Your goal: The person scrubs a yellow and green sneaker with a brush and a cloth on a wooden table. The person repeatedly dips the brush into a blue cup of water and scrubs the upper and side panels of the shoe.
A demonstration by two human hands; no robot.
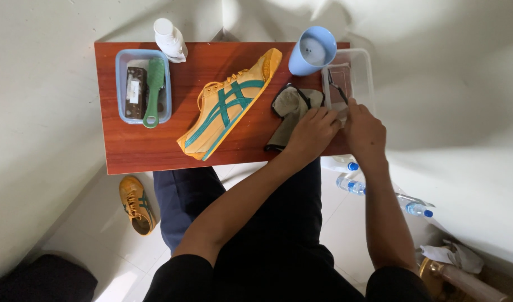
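Observation:
My left hand (pixel 312 133) lies on a grey cloth (pixel 290 106) on the red-brown table (pixel 139 148), its fingers curled on the cloth's right end. Close beside it, my right hand (pixel 364 130) grips the near rim of a clear plastic container (pixel 361 67) at the table's right end. The fingertips of both hands nearly meet at that rim. A yellow sneaker with teal stripes (pixel 228 103) lies diagonally in the middle of the table, left of the cloth.
A light blue cup (pixel 313 49) stands behind the cloth. A blue tray (pixel 121 84) at the left holds a green brush (pixel 154 92) and a dark block. A white bottle (pixel 169 38) stands behind it. The second sneaker (pixel 136 204) and water bottles (pixel 379 193) lie on the floor.

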